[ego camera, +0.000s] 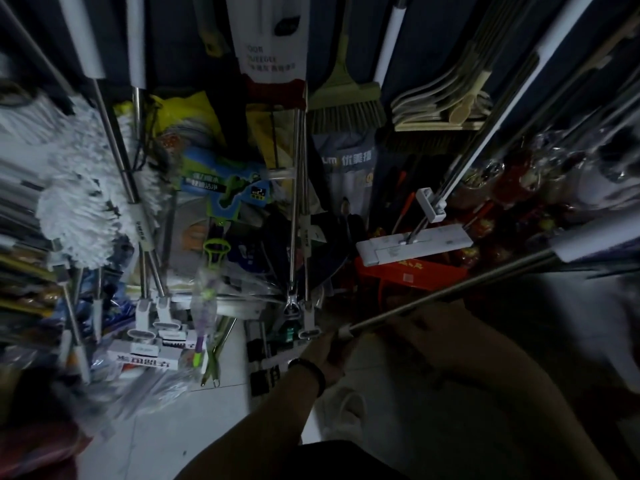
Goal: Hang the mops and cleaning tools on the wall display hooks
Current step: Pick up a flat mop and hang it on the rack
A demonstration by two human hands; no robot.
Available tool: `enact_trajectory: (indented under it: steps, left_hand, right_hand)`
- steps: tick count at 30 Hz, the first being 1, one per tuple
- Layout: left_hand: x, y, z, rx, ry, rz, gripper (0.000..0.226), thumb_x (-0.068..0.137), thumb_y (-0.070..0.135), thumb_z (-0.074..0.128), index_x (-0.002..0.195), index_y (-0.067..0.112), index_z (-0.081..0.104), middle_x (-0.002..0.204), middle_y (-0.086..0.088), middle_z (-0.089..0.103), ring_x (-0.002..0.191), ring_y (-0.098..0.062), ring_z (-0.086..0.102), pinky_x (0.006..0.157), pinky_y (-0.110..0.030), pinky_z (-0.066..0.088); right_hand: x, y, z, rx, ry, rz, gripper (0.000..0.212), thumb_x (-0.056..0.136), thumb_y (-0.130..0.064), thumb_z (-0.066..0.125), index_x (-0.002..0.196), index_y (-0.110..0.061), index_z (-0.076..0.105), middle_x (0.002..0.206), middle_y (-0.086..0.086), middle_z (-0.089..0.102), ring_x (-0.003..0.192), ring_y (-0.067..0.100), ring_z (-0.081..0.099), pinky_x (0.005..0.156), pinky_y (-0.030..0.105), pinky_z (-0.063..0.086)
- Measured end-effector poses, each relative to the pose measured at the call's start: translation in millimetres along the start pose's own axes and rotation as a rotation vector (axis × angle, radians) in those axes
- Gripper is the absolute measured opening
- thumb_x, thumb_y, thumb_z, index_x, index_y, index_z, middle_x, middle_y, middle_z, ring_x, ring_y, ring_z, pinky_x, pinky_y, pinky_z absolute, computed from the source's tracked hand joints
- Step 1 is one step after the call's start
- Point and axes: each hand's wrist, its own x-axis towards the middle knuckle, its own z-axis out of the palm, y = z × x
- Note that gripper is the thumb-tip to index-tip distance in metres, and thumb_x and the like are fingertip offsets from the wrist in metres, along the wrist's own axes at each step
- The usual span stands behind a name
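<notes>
This is a small, dim shop selling household cleaning goods. Many mops [90, 188] with steel handles hang close together along a dark wall, several still in printed packaging, such as a white squeegee sleeve [270, 39] and a blue and green card [225, 185]. A green broom [346, 102] and a bundle of cream hangers [440, 102] hang beside them. Red boxes [408, 275] and wrapped stock crowd the pale tiled floor [228, 372].

We see a dim, underexposed scene. Motion blur smears the edges at nine and three o'clock. Straight poles bow outward.
</notes>
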Motion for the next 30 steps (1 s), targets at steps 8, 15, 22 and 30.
enact_trajectory:
  steps: [8, 15, 22, 30]
  left_hand:
    - [-20.9, -3.5, 29.8, 0.100, -0.105, 0.154, 0.038, 0.103, 0.018, 0.058, 0.137, 0.001, 0.060, 0.138, -0.027, 0.062, 0.122, -0.039, 0.062, 0.085, -0.044, 0.063]
    - [-61.1, 30.6, 9.6, 0.257, -0.115, 0.198, 0.048, 0.098, 0.040, 0.065, 0.123, -0.001, 0.068, 0.127, -0.027, 0.067, 0.119, -0.044, 0.063, 0.101, -0.055, 0.053]
    - [-106.7, 84.8, 12.0, 0.199, -0.062, 0.541, 0.012, 0.103, 0.020, 0.060, 0.105, 0.010, 0.066, 0.110, -0.014, 0.070, 0.105, -0.037, 0.069, 0.080, -0.035, 0.061]
    - [-178.3, 133.4, 70.2, 0.378, -0.210, 0.867, 0.030, 0.104, 0.015, 0.055, 0.130, 0.002, 0.060, 0.127, -0.025, 0.068, 0.106, -0.040, 0.071, 0.082, -0.049, 0.061]
  right_hand:
    - [97.8, 5.0, 51.0, -0.523, 0.021, -0.178, 0.039, 0.093, -0.049, 0.059, 0.121, -0.023, 0.064, 0.121, 0.004, 0.069, 0.107, 0.026, 0.067, 0.091, 0.043, 0.056]
    - [106.9, 21.7, 60.0, -0.298, -0.022, -0.206, 0.042, 0.099, -0.057, 0.049, 0.118, -0.029, 0.073, 0.113, -0.004, 0.076, 0.099, 0.016, 0.071, 0.087, 0.033, 0.056]
    - [96.2, 18.9, 51.4, -0.105, 0.123, -0.309, 0.032, 0.102, -0.054, 0.053, 0.122, -0.037, 0.071, 0.111, -0.012, 0.074, 0.095, 0.003, 0.067, 0.084, 0.024, 0.053]
    - [81.1, -12.0, 14.4, 0.129, 0.238, -0.457, 0.021, 0.100, -0.035, 0.066, 0.112, -0.052, 0.062, 0.092, -0.030, 0.070, 0.086, -0.012, 0.065, 0.070, 0.011, 0.048]
